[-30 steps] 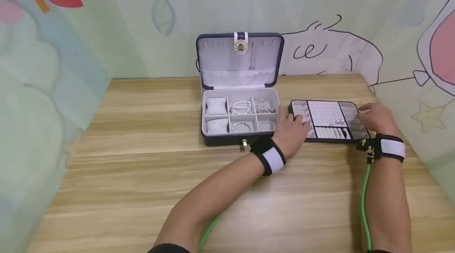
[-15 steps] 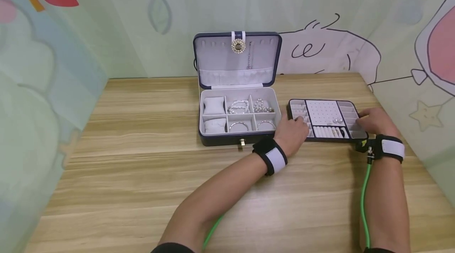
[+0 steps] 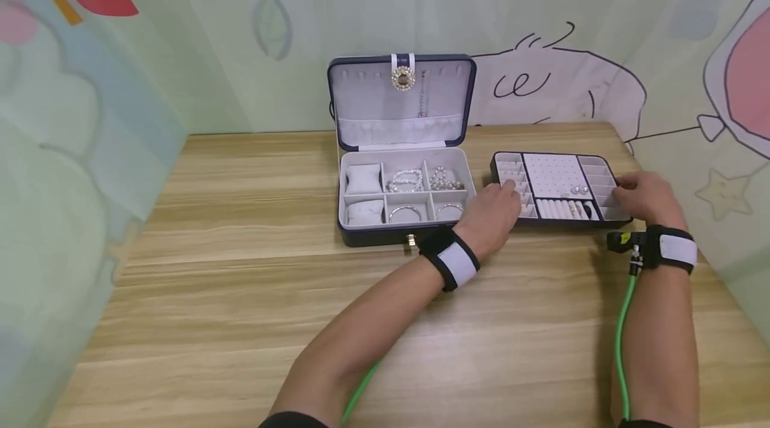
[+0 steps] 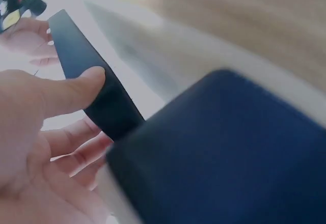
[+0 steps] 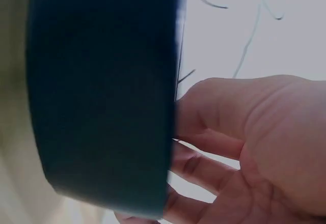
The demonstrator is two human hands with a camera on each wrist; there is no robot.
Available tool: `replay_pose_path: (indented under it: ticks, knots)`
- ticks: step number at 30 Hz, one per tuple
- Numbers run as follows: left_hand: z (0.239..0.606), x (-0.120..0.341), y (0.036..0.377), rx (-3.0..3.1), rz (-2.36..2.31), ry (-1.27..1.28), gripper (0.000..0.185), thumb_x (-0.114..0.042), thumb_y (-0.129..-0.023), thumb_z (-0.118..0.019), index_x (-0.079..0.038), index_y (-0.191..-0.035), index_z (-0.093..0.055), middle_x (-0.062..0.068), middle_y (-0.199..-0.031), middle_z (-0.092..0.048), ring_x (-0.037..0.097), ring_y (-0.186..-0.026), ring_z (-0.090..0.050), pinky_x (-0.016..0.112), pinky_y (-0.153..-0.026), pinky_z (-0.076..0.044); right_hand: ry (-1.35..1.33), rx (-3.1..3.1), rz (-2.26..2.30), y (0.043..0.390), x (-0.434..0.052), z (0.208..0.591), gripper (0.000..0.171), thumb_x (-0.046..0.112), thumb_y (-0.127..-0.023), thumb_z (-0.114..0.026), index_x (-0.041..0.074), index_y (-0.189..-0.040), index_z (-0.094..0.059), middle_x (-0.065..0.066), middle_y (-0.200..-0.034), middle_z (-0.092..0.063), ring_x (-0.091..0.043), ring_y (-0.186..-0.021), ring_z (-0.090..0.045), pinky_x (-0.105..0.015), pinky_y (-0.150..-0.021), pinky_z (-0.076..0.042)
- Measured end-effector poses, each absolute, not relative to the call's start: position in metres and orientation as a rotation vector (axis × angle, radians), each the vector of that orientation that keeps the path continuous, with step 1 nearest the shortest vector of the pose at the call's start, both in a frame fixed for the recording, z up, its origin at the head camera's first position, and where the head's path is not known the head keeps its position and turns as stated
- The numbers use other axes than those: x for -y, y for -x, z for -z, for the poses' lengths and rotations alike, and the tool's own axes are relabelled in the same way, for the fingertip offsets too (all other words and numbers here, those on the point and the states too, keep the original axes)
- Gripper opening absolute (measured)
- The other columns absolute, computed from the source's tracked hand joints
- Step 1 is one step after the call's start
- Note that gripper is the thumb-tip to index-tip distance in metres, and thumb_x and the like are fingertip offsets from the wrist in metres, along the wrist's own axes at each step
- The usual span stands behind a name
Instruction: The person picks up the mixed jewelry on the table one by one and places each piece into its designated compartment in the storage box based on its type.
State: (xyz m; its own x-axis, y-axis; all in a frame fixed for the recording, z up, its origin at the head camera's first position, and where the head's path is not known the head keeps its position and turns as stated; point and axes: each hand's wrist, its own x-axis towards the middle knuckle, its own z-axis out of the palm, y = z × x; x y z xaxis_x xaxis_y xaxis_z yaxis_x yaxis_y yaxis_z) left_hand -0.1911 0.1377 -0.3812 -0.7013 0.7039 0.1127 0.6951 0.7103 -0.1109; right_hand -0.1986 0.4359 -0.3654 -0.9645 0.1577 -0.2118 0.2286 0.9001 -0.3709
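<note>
Both hands hold a navy-edged jewelry tray [image 3: 550, 177] by its two ends, to the right of the box. My left hand [image 3: 490, 214] grips the left end, its thumb against the dark side wall [image 4: 97, 81] in the left wrist view. At the other end my right hand [image 3: 650, 197] grips the short side, and its fingers [image 5: 196, 170] curl behind the tray in the right wrist view. White compartments, a dotted earring panel with pearl-like earrings [image 3: 579, 190] and ring rolls [image 3: 564, 209] with several rings show on top.
Left of the tray stands an open navy jewelry box [image 3: 375, 236], lid [image 3: 400, 103] upright with a hanging necklace [image 3: 423, 93]. Its compartments hold white cushions [image 3: 363, 179], pearl bracelets [image 3: 406, 180] and bangles [image 3: 405, 215]. Patterned cloth [image 3: 210, 33] walls the wooden table [image 3: 210, 247] behind and beside.
The tray has shifted up and slightly right in the head view, its front edge rising off its earlier place. Both hands moved with it; the box stayed put.
</note>
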Motion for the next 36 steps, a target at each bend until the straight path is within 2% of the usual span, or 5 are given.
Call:
replay_pose_path:
  ticks: [6,9,17,23,36]
  knots:
    - [0.361,-0.115,0.194,2.881,0.168,1.143,0.042,-0.031,-0.101,-0.061,-0.005,-0.133,-0.059,0.006,-0.139,-0.054,0.02,-0.124,-0.052,0.025,-0.107,-0.047,-0.326,-2.901,0.697,0.196,-0.422,0.349,0.05,0.018,-0.101,-0.044,-0.013,-0.141,-0.049,-0.039,-0.133,-0.052,-0.048,-0.112,-0.048,-0.059,-0.086,-0.044]
    - [0.352,-0.1,0.193,2.884,0.263,1.12,0.042,-0.03,-0.102,-0.06,-0.005,-0.136,-0.057,0.006,-0.144,-0.051,0.021,-0.127,-0.05,0.026,-0.103,-0.051,-0.323,-2.884,0.732,0.197,-0.412,0.343,0.051,0.02,-0.101,-0.044,-0.011,-0.142,-0.049,-0.037,-0.135,-0.05,-0.046,-0.112,-0.045,-0.052,-0.081,-0.042]
    - [0.335,-0.051,0.191,2.873,0.433,1.054,0.028,-0.025,-0.098,-0.067,-0.008,-0.121,-0.063,0.004,-0.132,-0.055,0.02,-0.122,-0.051,0.029,-0.1,-0.052,-0.3,-2.914,0.845,0.201,-0.367,0.327,0.05,0.021,-0.103,-0.046,-0.01,-0.141,-0.051,-0.034,-0.14,-0.048,-0.043,-0.113,-0.044,-0.049,-0.081,-0.042]
    - [0.321,-0.002,0.186,2.909,0.583,1.017,0.025,-0.021,-0.096,-0.07,-0.007,-0.116,-0.063,0.004,-0.129,-0.055,0.019,-0.118,-0.054,0.033,-0.097,-0.052,-0.222,-2.944,0.961,0.201,-0.324,0.319,0.047,0.019,-0.101,-0.048,-0.01,-0.137,-0.056,-0.03,-0.129,-0.055,-0.037,-0.105,-0.049,-0.035,-0.072,-0.042]
    - [0.309,0.076,0.176,3.026,0.68,0.909,0.026,-0.011,-0.091,-0.076,0.0,-0.113,-0.068,0.01,-0.124,-0.058,0.026,-0.117,-0.055,0.04,-0.102,-0.05,-0.075,-2.953,1.197,0.204,-0.247,0.337,0.04,0.011,-0.095,-0.056,-0.008,-0.128,-0.065,-0.024,-0.108,-0.064,-0.029,-0.088,-0.056,-0.028,-0.06,-0.046]
